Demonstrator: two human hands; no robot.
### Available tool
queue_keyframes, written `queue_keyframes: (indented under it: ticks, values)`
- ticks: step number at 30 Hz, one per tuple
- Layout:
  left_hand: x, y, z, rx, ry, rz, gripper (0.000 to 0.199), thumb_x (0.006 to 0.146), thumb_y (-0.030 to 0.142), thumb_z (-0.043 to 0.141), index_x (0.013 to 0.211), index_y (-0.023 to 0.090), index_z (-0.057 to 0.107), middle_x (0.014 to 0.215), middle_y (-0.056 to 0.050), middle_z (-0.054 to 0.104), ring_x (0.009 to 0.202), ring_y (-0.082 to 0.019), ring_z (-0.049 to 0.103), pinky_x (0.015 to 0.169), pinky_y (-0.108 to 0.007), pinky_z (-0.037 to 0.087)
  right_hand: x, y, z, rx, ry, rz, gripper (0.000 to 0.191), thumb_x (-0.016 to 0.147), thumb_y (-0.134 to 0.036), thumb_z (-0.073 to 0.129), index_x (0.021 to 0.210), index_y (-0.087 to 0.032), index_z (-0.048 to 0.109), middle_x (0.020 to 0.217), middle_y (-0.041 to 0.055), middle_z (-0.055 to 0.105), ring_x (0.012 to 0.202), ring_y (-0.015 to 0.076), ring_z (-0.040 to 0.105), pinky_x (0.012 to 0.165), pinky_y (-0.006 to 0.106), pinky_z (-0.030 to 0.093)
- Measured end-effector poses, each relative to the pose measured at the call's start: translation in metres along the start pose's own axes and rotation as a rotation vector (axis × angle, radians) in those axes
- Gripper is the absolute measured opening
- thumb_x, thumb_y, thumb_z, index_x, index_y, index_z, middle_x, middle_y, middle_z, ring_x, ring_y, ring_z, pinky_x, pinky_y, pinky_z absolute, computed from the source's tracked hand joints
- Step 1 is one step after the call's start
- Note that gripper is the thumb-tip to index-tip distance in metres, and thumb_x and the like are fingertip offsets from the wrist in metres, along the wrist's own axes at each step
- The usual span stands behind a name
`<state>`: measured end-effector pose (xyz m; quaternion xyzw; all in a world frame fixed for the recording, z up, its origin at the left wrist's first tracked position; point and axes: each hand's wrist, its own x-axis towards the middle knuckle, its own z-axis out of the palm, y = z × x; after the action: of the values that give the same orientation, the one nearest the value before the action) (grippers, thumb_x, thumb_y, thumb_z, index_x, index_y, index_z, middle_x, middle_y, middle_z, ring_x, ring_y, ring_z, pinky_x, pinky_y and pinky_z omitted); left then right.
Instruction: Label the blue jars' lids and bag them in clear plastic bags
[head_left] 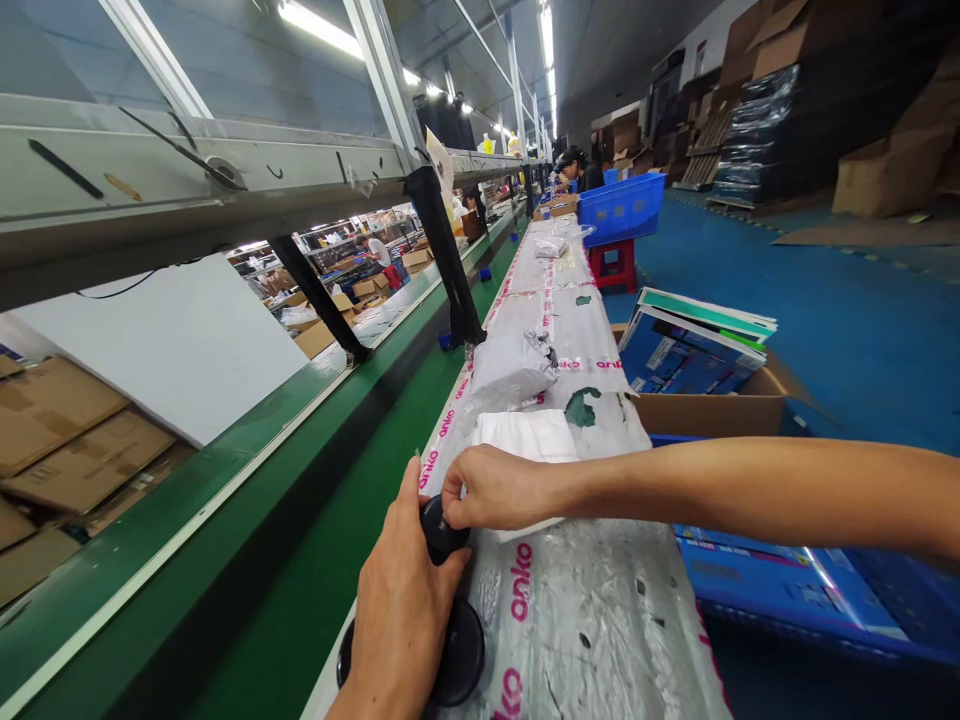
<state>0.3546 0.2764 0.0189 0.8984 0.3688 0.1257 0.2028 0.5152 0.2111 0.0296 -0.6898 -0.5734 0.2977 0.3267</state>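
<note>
My left hand (405, 590) is wrapped round the side of a small black round part (441, 530) at the edge of the plastic-covered bench (600, 600). From the right, my right hand (495, 490) reaches across, its fingers curled against the top of that same part. Below them a larger black disc (460, 655) is partly hidden by my left hand. White sheets (525, 435) lie just beyond and partly under my right hand.
A white plastic bag (514, 370) lies farther up the bench. The green conveyor (300, 560) runs along the left. At right are an open box of blue packages (667, 350) and a blue crate (810, 640). A person (581, 172) sits far ahead.
</note>
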Motion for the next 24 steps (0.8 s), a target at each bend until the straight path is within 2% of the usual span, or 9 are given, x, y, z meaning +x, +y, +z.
queue_keyframes:
  ticks: [5,9,12,15,18,20,24]
  values:
    - [-0.001,0.0,-0.001,-0.015,0.006,0.003,0.097,0.078,0.023,0.069,0.159,0.035,0.016,0.136,-0.003,0.063,0.114,-0.028,0.065,0.088,-0.037,0.049,0.003,0.007,0.002,0.07,0.007,0.06,0.015,0.075,-0.03,0.071,0.069,-0.016,0.07,0.054,-0.0048,0.055,0.05,0.0086,0.048,0.045,0.021,0.032]
    - [-0.001,0.0,-0.001,-0.054,-0.009,0.004,0.095,0.079,0.024,0.067,0.158,0.035,0.016,0.132,-0.001,0.064,0.11,-0.026,0.066,0.088,-0.037,0.049,0.01,0.019,0.007,0.302,-0.054,0.107,0.02,0.073,-0.034,0.076,0.074,-0.017,0.066,0.061,-0.0043,0.06,0.051,0.0105,0.056,0.043,0.019,0.043]
    - [0.002,-0.003,-0.003,-0.102,-0.031,0.008,0.096,0.078,0.027,0.069,0.158,0.033,0.016,0.129,-0.002,0.065,0.111,-0.027,0.066,0.092,-0.04,0.049,0.015,0.024,0.009,0.413,-0.076,0.133,0.02,0.074,-0.029,0.077,0.077,-0.017,0.062,0.062,-0.0028,0.06,0.058,0.0124,0.06,0.044,0.018,0.048]
    - [0.007,-0.009,-0.012,-0.226,-0.049,-0.01,0.097,0.074,0.036,0.077,0.156,0.032,0.025,0.134,-0.004,0.063,0.121,-0.027,0.061,0.102,-0.044,0.046,0.014,0.02,0.003,0.423,-0.041,0.155,0.007,0.083,-0.021,0.065,0.086,-0.016,0.061,0.073,0.0004,0.063,0.062,0.0123,0.063,0.044,0.016,0.048]
    - [0.009,-0.015,-0.029,-0.436,0.011,-0.043,0.073,0.073,0.052,0.078,0.137,0.028,0.051,0.143,-0.007,0.057,0.133,-0.028,0.053,0.112,-0.044,0.041,0.008,0.006,-0.01,0.393,0.107,0.018,0.019,0.087,-0.027,0.064,0.103,-0.017,0.063,0.09,0.0038,0.067,0.069,0.0125,0.065,0.044,0.014,0.046]
    - [0.005,-0.016,-0.042,-0.573,0.066,-0.1,0.057,0.075,0.058,0.076,0.119,0.025,0.062,0.138,-0.007,0.062,0.129,-0.027,0.056,0.109,-0.042,0.044,0.003,-0.006,-0.016,0.424,0.16,-0.104,0.03,0.087,-0.033,0.066,0.113,-0.017,0.064,0.099,0.0054,0.068,0.074,0.0133,0.065,0.046,0.014,0.048]
    - [-0.012,-0.011,-0.059,-0.657,0.09,-0.127,0.053,0.074,0.061,0.076,0.107,0.022,0.066,0.116,-0.006,0.072,0.113,-0.025,0.064,0.098,-0.036,0.051,-0.002,-0.027,-0.012,0.515,0.097,-0.192,0.035,0.084,-0.037,0.069,0.112,-0.016,0.067,0.091,0.0037,0.069,0.078,0.0144,0.064,0.048,0.016,0.051]
